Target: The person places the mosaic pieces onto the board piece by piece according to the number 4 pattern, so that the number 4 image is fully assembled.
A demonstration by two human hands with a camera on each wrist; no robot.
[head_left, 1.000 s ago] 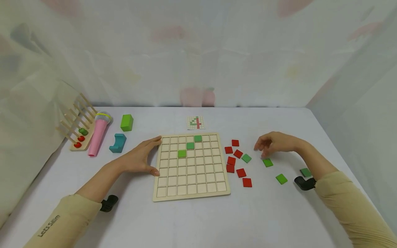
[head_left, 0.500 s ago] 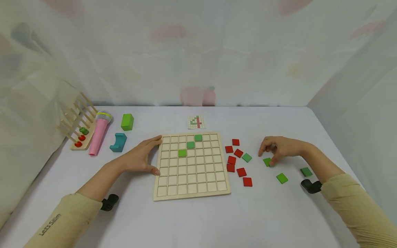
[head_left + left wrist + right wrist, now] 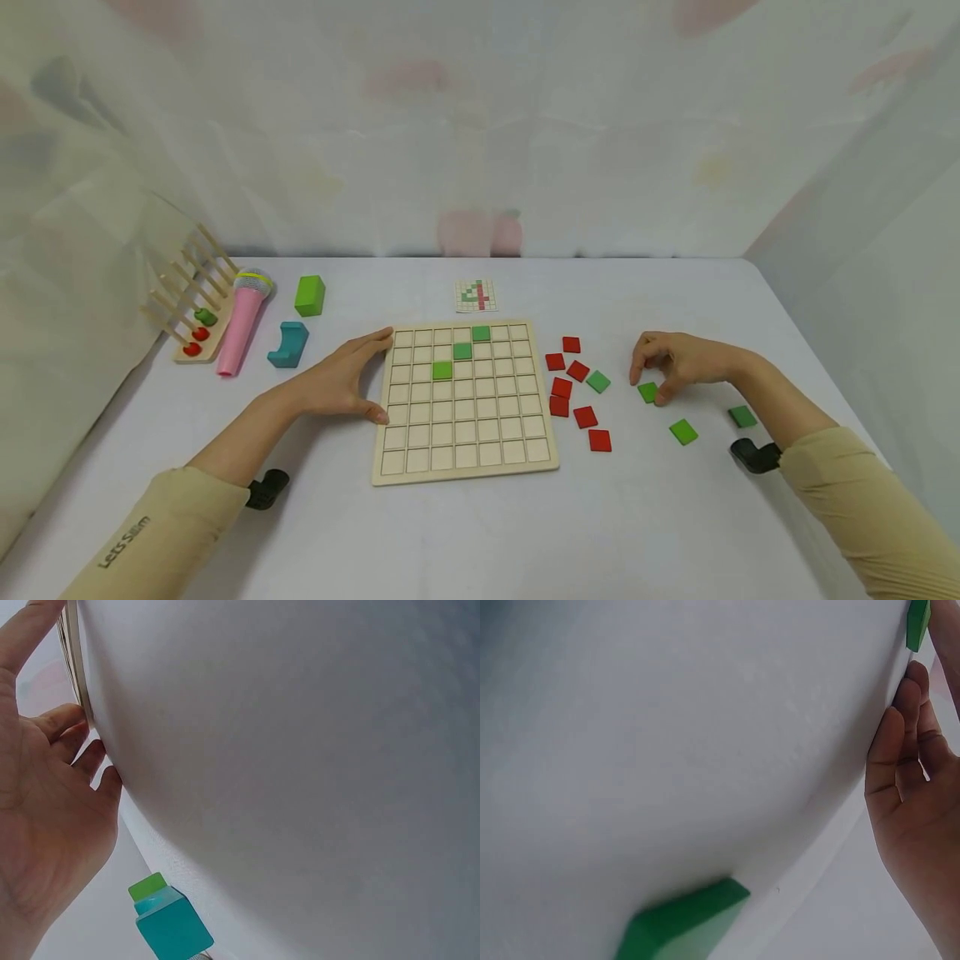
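Note:
A wooden grid board (image 3: 467, 479) lies flat on the table. Three green tiles (image 3: 442, 370) sit in its cells on a diagonal. My left hand (image 3: 330, 385) rests against the board's left edge, thumb and fingers spread along it. Over at the right, my right hand (image 3: 690, 361) has its thumb and curled fingers about a bright green tile (image 3: 648, 392), which lies on the table; the thumb touches its near side. The right wrist view shows that tile (image 3: 918, 626) beside the thumb. Another green tile (image 3: 683, 432) and a darker green one (image 3: 742, 417) lie nearby.
Several red tiles (image 3: 586, 417) and one green tile (image 3: 597, 382) lie right of the board. Behind it is a small pattern card (image 3: 476, 296). A pink microphone (image 3: 242, 325), a pegged wooden stand (image 3: 213, 340), a green block (image 3: 310, 296) and a teal block (image 3: 288, 345) stand left.
My right hand has moved slightly right and down, onto the bright green tile, and its thumb and fingers have come about it. My left hand keeps its place at the board.

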